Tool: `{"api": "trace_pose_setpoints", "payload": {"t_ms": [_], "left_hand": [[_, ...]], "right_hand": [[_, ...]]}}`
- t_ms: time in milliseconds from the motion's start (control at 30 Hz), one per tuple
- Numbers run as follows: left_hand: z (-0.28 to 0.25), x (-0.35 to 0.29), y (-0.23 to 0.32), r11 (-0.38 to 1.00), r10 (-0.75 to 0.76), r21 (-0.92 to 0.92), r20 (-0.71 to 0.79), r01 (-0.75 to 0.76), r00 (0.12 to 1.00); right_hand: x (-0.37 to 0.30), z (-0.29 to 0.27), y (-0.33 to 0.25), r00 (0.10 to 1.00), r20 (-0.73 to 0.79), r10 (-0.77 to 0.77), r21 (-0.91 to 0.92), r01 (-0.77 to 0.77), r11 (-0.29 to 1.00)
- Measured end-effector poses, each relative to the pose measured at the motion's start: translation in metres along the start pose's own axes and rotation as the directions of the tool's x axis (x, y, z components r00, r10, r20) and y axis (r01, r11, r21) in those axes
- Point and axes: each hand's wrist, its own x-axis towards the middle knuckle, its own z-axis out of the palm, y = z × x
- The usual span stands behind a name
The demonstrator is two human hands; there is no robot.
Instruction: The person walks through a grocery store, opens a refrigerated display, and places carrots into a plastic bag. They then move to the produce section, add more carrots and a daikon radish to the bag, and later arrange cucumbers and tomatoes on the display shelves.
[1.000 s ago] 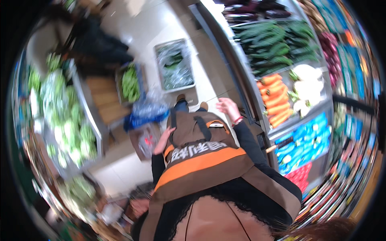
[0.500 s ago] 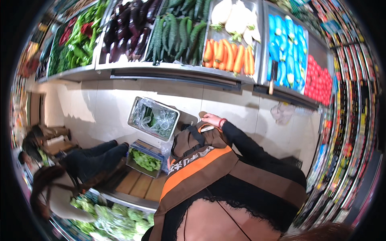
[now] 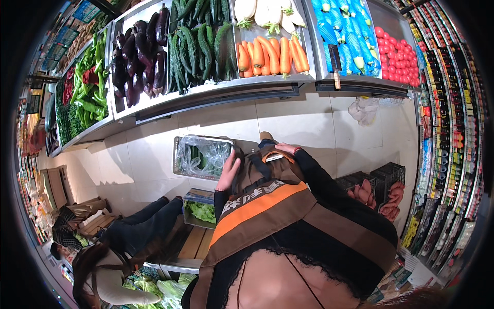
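While cucumbers (image 3: 193, 153) are left in the crate (image 3: 176, 158) | left hand (image 3: 227, 173) beside crate is loosely spread | right hand (image 3: 287, 148), farther right: grip cannot be told

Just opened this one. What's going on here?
A person in a brown apron faces a vegetable display of eggplants, cucumbers and carrots. Their left hand, loosely open, shows beside a crate on the floor; their right hand is at the apron's front. I can't make out anything held in either.

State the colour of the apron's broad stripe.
Orange; the broad stripe shows best in the head view.
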Motion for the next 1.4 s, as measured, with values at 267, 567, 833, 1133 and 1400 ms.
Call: {"api": "trace_pose_setpoints", "payload": {"t_ms": [267, 567, 833, 1133, 1400], "left_hand": [[0.056, -0.101, -0.129, 0.880, -0.469, -0.012, -0.193, 0.476, 0.862], [0.205, -0.181, -0.149, 0.651, -0.754, -0.272, -0.342, 0.708, 0.561], [0.243, -0.142, -0.148, 0.671, -0.728, -0.274, -0.420, 0.689, 0.542], [0.207, -0.098, -0.190, 0.732, -0.604, -0.128, -0.576, 0.669, 0.551], [0.165, -0.128, -0.138, 0.548, -0.593, 0.046, -0.683, 0.835, 0.426]], "right_hand": [[0.057, -0.050, -0.001, 0.999, -0.044, -0.022, -0.843, -0.026, 0.537], [0.054, -0.060, -0.104, 0.841, -0.314, -0.441, -0.903, -0.121, 0.413], [0.106, -0.095, -0.222, 0.655, -0.236, -0.718, -0.804, 0.283, 0.523], [0.108, -0.153, -0.152, 0.697, -0.274, -0.662, -0.746, 0.280, 0.604], [0.086, -0.119, -0.166, 0.843, -0.298, -0.448, -0.660, 0.157, 0.734]]}}
